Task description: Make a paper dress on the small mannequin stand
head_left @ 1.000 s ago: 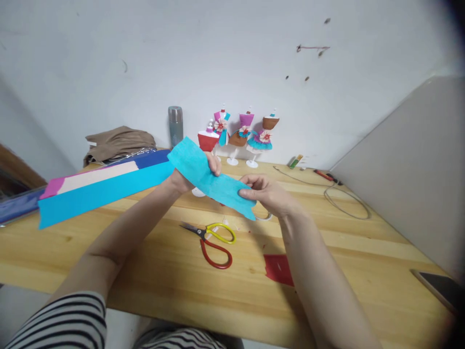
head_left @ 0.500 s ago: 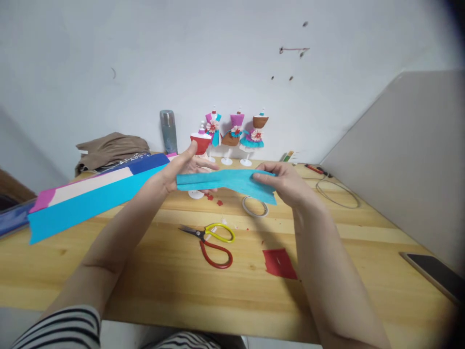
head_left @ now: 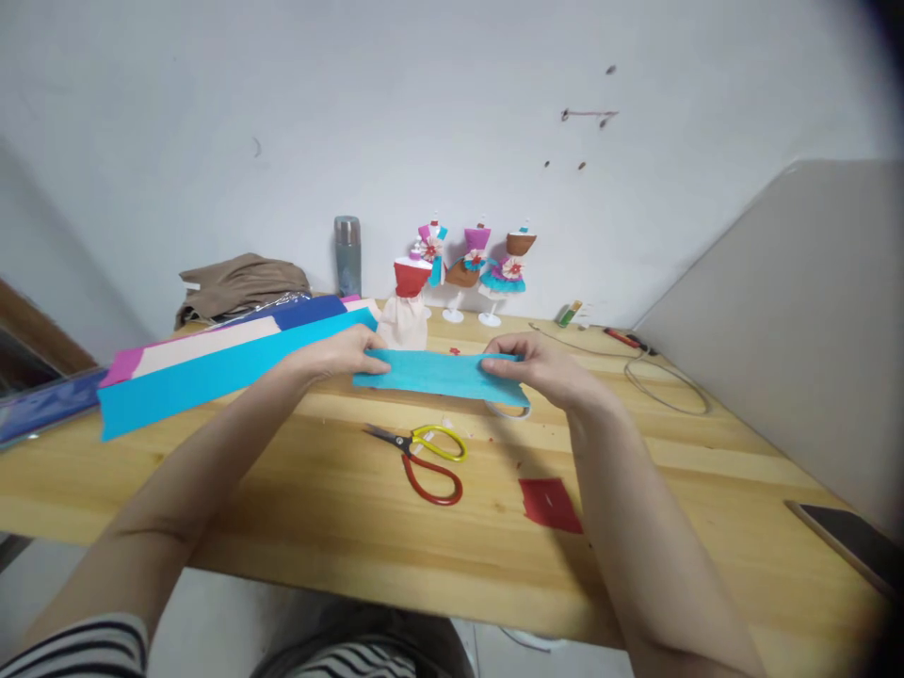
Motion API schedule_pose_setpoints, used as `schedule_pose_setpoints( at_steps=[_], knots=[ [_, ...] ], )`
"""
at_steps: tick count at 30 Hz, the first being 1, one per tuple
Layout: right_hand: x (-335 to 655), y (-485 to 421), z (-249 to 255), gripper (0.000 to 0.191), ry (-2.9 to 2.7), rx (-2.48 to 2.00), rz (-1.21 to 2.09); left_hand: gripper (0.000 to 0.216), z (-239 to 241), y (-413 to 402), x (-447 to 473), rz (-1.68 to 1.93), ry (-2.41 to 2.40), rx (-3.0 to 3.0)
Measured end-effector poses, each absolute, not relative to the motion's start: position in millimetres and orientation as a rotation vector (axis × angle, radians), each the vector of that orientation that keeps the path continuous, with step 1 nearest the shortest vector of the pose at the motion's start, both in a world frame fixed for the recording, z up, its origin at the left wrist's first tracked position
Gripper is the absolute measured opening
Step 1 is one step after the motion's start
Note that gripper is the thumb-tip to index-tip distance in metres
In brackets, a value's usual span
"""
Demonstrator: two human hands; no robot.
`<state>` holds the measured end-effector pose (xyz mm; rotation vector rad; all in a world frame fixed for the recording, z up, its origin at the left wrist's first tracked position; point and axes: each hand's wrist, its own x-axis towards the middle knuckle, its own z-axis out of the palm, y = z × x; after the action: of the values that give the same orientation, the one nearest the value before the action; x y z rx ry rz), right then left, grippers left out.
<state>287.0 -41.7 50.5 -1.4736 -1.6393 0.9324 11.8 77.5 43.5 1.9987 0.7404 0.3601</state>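
Note:
A strip of turquoise crepe paper (head_left: 434, 374) is stretched between my two hands above the table. My left hand (head_left: 343, 353) pinches its left end, thumb on top. At the other end my right hand (head_left: 531, 364) grips it between thumb and fingers. Just behind the strip stands a small dress form (head_left: 411, 280) with a red bodice and a pale pink skirt; its base is hidden. Scissors (head_left: 424, 460) with one yellow and one red handle lie in front of my hands. To their right is a piece of red crepe paper (head_left: 551, 505).
Three dressed mini forms (head_left: 503, 273) stand by the wall near a flask (head_left: 347, 256). Turquoise, pink and blue crepe sheets (head_left: 212, 367) lie at left, before a brown cloth (head_left: 244, 285). A tape ring (head_left: 509, 411), cable (head_left: 664, 391) and phone (head_left: 851, 541) are also on the table.
My left hand has gone from open fingers beneath the turquoise strip to pinching its left end. The strip is now flatter and spread between both hands. The view has shifted slightly.

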Motion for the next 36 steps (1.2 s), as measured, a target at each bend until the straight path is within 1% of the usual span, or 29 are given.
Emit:
schedule_pose_setpoints(
  at_steps=[3, 8, 13, 17, 21, 26, 28, 32, 35, 36],
  knots=[
    [277.1, -34.9, 37.8, 0.039, -1.611, -1.481, 0.979, 0.02, 25.7, 73.7, -13.7, 0.389, 0.848, 1.801],
    [263.5, -34.5, 5.5, 0.045, -1.554, -1.5, 1.018, 0.022, -12.8, 67.2, -30.0, 0.59, 0.977, 1.526],
    [257.0, -52.5, -28.8, 0.042, -1.295, -1.433, 1.088, 0.032, -35.2, 58.7, -28.4, 0.769, 0.863, 1.24],
    [244.9, -62.1, -44.1, 0.041, -1.162, -1.374, 1.095, 0.027, -39.1, 45.3, -23.1, 0.856, 0.676, 0.97],
    [226.4, -67.4, -43.8, 0.042, -1.122, -1.326, 1.106, 0.02, -42.2, 29.1, -12.1, 0.842, 0.58, 0.842],
    [202.7, -78.3, -41.7, 0.037, -1.131, -1.286, 1.096, 0.036, -51.3, 8.8, 0.5, 0.702, 0.452, 0.942],
    [196.5, -81.8, -42.8, 0.036, -1.229, -1.317, 1.081, 0.038, -55.1, 3.8, 2.9, 0.657, 0.445, 0.945],
    [193.8, -84.0, -44.2, 0.039, -1.369, -1.34, 0.968, 0.029, -58.4, 1.7, 3.4, 0.707, 0.515, 0.918],
    [200.1, -82.3, -42.8, 0.042, -1.444, -1.36, 0.875, 0.017, -56.5, 4.1, 2.5, 0.809, 0.59, 0.891],
    [203.2, -81.4, -42.0, 0.041, -1.51, -1.396, 0.839, 0.013, -55.3, 5.2, 2.1, 0.839, 0.618, 0.876]
  ],
)
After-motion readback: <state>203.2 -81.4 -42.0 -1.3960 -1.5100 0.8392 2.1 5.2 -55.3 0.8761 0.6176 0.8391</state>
